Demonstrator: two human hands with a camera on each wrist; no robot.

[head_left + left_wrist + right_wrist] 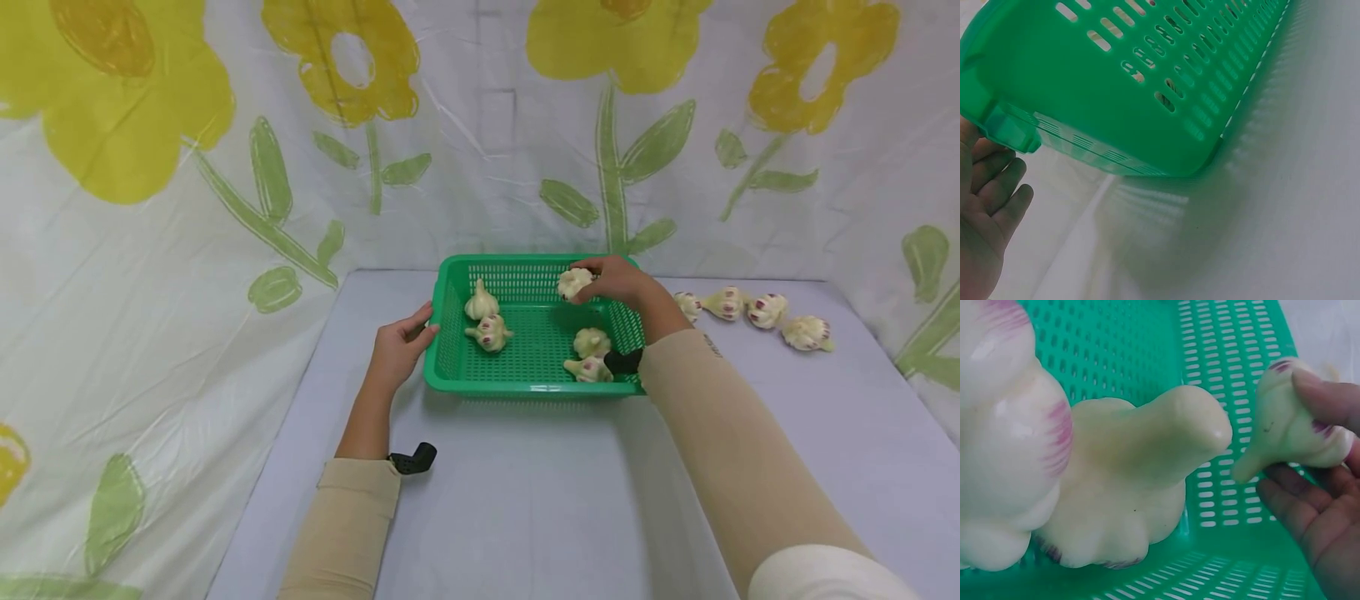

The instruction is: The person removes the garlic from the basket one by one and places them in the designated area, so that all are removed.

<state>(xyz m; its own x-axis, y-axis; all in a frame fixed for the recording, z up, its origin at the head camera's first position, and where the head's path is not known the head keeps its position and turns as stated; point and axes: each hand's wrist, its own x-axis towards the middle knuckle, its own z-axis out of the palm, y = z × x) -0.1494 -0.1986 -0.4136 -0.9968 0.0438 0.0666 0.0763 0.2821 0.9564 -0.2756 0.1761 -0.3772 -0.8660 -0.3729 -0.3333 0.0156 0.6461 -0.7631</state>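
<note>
My right hand (pixel 618 282) holds a garlic bulb (pixel 575 283) over the back right part of a green plastic basket (pixel 532 388). In the right wrist view, thumb and fingers pinch this bulb (pixel 1294 419), its stem pointing down left. Two bulbs, one of them a purple-streaked bulb (pixel 491 333), lie at the basket's left side. Two more, including a pale bulb (pixel 592 342), lie at the right, close below my right forearm. My left hand (pixel 397 348) touches the basket's left rim; in the left wrist view its lower fingers (pixel 1007 187) extend loosely beneath the rim.
Several garlic bulbs (pixel 767 311) lie in a row on the white table (pixel 525 492) right of the basket, one partly behind my right arm. A flower-printed sheet (pixel 480 167) hangs behind the table. Each wrist carries a black camera (pixel 414 458).
</note>
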